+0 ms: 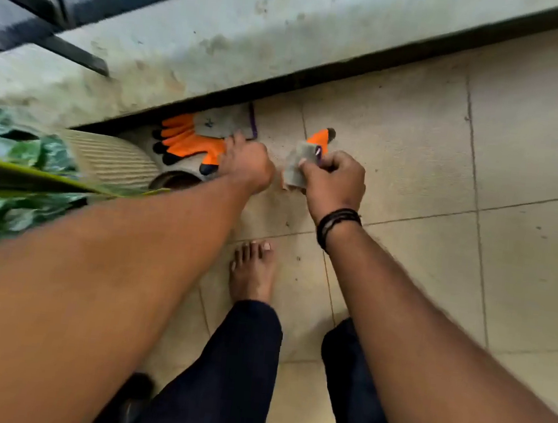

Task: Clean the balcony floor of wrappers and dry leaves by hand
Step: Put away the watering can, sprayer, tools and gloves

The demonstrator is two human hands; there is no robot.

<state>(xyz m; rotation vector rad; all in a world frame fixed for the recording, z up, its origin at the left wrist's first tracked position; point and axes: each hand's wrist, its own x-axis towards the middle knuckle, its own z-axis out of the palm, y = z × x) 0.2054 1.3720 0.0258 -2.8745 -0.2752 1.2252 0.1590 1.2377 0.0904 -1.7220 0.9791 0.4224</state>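
Cleaning hasn't begun, I judge: my right hand [334,179] grips one work glove [305,160] mid-frame, my left hand [248,163] grips the second glove [192,136].

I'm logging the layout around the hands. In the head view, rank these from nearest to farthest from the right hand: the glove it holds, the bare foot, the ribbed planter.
1. The glove, gripped in the right hand.
2. Bare foot, below, toward the person.
3. Ribbed planter, far left, beyond the left hand.
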